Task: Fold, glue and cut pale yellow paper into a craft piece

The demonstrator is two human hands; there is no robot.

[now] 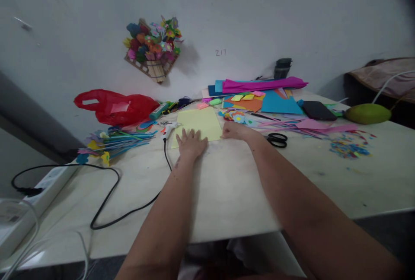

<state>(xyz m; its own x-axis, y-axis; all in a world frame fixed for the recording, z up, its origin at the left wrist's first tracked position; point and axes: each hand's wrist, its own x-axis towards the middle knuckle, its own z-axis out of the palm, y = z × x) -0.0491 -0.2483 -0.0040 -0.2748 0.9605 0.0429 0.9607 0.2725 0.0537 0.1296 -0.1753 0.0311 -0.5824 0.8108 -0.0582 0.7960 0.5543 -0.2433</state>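
Observation:
A pale yellow sheet of paper (pixel 200 121) lies flat on the white table (pixel 230 198). My left hand (pixel 191 143) rests on the sheet's lower left part with its fingers spread. At the lower right edge of the sheet is my right hand (pixel 234 130), its fingers curled and closed; what they hold, if anything, is too small to make out. Just left of the sheet lies a white glue gun (pixel 169 129) on a black cord. Black-handled scissors (pixel 277 139) sit to the right of my right wrist.
Paper flowers (pixel 108 144) and a red plastic bag (pixel 121 107) are at the left, near a power strip (pixel 48 185). Behind and right are coloured sheets (pixel 280 103), a phone (pixel 318 110), a green object (pixel 368 113) and paper scraps (pixel 350 148).

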